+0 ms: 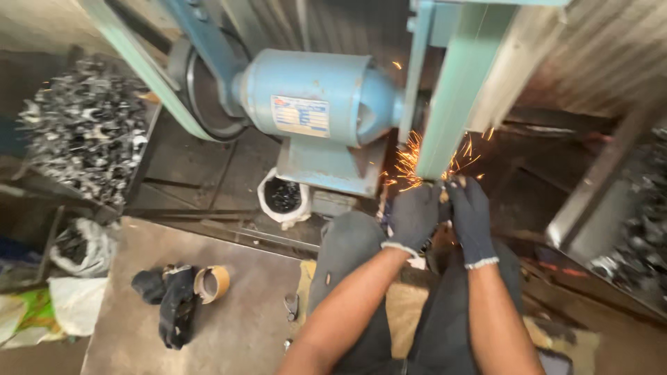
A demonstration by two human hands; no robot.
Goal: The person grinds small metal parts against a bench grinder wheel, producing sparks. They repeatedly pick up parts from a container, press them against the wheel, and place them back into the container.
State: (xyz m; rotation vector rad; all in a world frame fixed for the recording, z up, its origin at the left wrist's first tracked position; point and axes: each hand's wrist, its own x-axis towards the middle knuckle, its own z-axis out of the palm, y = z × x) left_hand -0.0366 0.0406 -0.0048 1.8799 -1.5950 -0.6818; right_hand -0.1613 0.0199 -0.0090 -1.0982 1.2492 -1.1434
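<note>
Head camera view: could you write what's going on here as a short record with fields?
Left hand: left hand, dark glove, presses a small workpiece to the belt
Right hand: right hand, gloved, grips the same piece
Machine: pale green sanding belt on blue motor
Sparks: sparks at the contact point
Left bin: metal parts
Floor: spare gloves, tape roll

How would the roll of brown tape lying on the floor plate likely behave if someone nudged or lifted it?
The roll of brown tape looks like a hollow ring, so it is probably light. It lies tilted against the dark gloves; a nudge might tip it flat or set it rolling across the metal floor plate. Its round shape suggests it holds stiff.
</note>
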